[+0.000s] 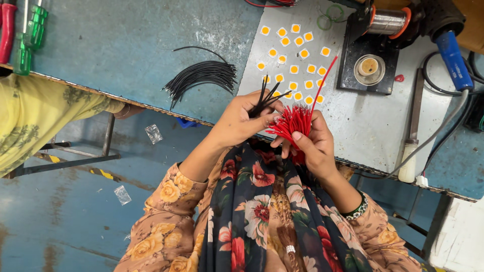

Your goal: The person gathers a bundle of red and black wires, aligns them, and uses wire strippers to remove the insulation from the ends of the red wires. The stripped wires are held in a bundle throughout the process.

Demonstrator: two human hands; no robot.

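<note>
Over grey bench [363, 126], left hand [237, 121] grips black wires [264, 100], right hand [315, 143] red wires [295, 121].

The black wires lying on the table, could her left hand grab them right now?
Probably not without letting go first. The left hand already pinches a few black wires, so it is full. The loose black wires lie just beyond it on the table, with nothing between.

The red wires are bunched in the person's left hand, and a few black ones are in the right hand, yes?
Not quite: the sides are swapped. The head view shows the red wires bunched in the right hand, while the left hand holds the few black wires.
</note>
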